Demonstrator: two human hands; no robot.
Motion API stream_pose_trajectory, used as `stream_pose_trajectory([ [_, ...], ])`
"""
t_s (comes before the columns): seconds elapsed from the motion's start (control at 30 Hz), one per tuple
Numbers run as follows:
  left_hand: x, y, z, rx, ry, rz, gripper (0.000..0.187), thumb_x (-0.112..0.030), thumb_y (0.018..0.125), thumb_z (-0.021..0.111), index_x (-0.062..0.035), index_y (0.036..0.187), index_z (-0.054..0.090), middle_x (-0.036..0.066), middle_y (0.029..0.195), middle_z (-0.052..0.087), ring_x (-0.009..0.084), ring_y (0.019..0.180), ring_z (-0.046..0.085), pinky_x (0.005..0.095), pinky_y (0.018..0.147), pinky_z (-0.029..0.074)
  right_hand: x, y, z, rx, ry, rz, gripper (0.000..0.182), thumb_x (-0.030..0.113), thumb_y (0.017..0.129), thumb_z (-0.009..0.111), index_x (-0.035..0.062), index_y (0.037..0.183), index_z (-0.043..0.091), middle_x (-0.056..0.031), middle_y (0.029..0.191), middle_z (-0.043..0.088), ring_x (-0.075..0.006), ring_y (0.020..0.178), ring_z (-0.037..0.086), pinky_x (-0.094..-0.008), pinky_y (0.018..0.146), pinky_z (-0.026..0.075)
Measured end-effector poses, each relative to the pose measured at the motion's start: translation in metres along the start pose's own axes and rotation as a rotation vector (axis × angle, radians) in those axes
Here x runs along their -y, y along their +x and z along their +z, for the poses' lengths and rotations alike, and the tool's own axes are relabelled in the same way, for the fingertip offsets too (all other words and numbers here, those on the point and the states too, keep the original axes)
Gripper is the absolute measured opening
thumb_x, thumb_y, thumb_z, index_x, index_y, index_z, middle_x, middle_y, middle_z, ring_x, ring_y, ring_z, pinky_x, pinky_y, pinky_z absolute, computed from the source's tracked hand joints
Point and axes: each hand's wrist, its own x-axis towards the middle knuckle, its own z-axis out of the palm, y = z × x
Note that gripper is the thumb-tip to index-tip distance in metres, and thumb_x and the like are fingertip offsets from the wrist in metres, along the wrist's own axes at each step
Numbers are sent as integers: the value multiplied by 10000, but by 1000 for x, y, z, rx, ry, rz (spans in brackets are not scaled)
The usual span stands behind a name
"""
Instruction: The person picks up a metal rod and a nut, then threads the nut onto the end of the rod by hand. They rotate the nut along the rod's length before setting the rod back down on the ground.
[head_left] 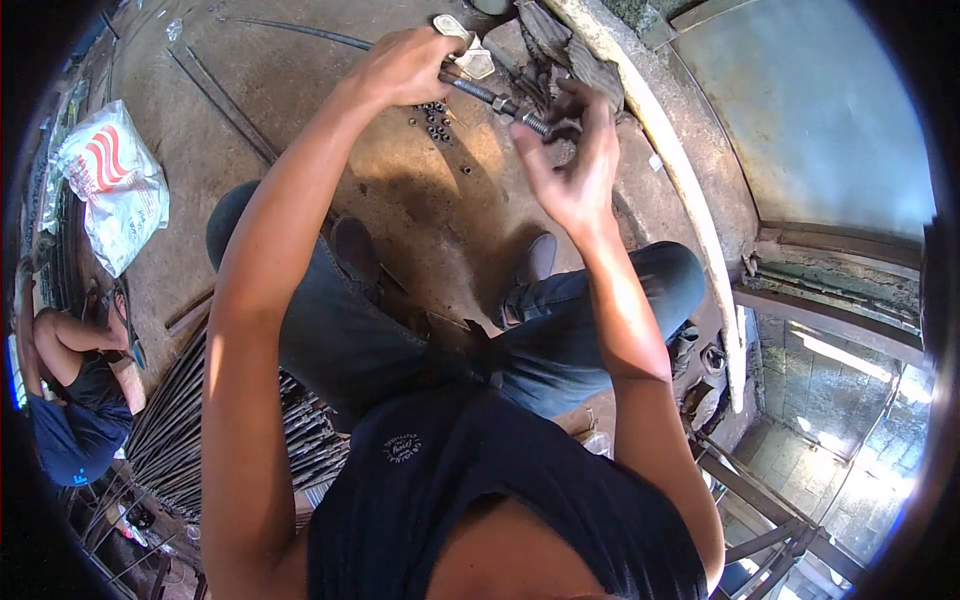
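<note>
My left hand [408,68] is closed round one end of a threaded metal rod [470,88], with a pale cloth or glove piece [466,50] beside its fingers. On the rod sits a hex nut [500,103]. At the rod's other end is my right hand [580,165], thumb and fingers apart around a coiled or threaded end [533,122]; whether it touches that end is hard to tell. Several small nuts [437,125] lie on the concrete floor below the rod, one a little apart.
A long pale pole [680,170] curves along the right. Dark crumpled material [560,60] lies beyond my hands. At left are a white sack [118,185], a bundle of metal rods [200,420] and another person [75,400] sitting. A metal sheet [810,110] stands at upper right.
</note>
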Motion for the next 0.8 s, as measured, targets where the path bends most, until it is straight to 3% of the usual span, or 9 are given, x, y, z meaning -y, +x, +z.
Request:
stream_pose_trajectory([
  [0.07, 0, -2, 1, -37, -2, 15, 605, -115, 736, 765, -206, 1322, 642, 188, 1106, 655, 376, 1069, 658, 479, 943, 538, -7, 5, 4, -133, -268, -645, 525, 41, 725, 779, 31, 1216, 592, -159, 1084, 577, -334, 1006, 594, -422, 828, 525],
  [0.2, 2, 4, 4, 2, -17, 5, 610, -117, 741, 763, -215, 1330, 636, 186, 1109, 648, 367, 1076, 657, 482, 954, 537, -13, 4, 8, -47, -352, -774, 398, -71, 722, 745, 35, 1091, 641, -142, 1051, 582, -299, 971, 622, -388, 825, 533],
  [0.27, 3, 6, 10, 24, -2, -19, 623, -115, 739, 761, -213, 1339, 627, 184, 1128, 645, 364, 1089, 653, 478, 959, 535, -12, 4, 8, -91, -355, -789, 451, -56, 745, 756, 21, 1161, 599, -132, 997, 606, -284, 930, 634, -383, 783, 532],
  [0.33, 7, 5, 18, 45, 14, -47, 636, -112, 737, 758, -211, 1349, 618, 182, 1147, 642, 360, 1102, 650, 474, 963, 534, 9, -1, 2, 57, -57, 131, 545, -16, 750, 788, 8, 1232, 537, -122, 952, 616, -271, 898, 641, -368, 750, 532],
  [0.4, 8, 2, 19, -153, 10, 106, 492, -114, 762, 813, -25, 1227, 678, 191, 858, 740, 322, 783, 739, 461, 780, 627, -1, -2, 4, 34, -134, -33, 625, -9, 730, 792, 0, 1275, 487, -144, 984, 623, -282, 921, 639, -379, 770, 531],
  [0.47, 5, 0, 13, -162, 29, 116, 509, -116, 767, 815, -25, 1247, 669, 190, 858, 741, 324, 784, 739, 470, 787, 626, -8, 4, 8, -110, -255, -654, 603, -16, 710, 788, 9, 1246, 515, -171, 1014, 631, -299, 940, 636, -398, 811, 531],
  [0.6, 10, 6, 16, -151, 27, 182, 546, -134, 775, 819, -25, 1284, 651, 193, 861, 742, 329, 796, 742, 479, 798, 624, -12, 11, 9, -51, -314, -803, 430, 23, 800, 738, 0, 1187, 552, -219, 1034, 618, -367, 960, 622, -440, 845, 542],
  [0.67, 7, 1, 22, -170, 40, 171, 539, -132, 771, 820, -23, 1273, 657, 193, 862, 743, 326, 805, 745, 477, 799, 623, -3, -3, 7, -41, -88, -60, 419, 152, 895, 768, -15, 1213, 553, -201, 995, 657, -288, 774, 682, -406, 656, 546],
  [0.8, 6, 2, 20, -92, 2, 112, 516, -127, 771, 820, -15, 1252, 668, 183, 834, 741, 307, 795, 747, 452, 782, 627, -3, 6, 4, -67, -206, -403, 434, 85, 870, 764, -4, 1242, 558, -187, 998, 667, -287, 853, 694, -392, 723, 560],
])
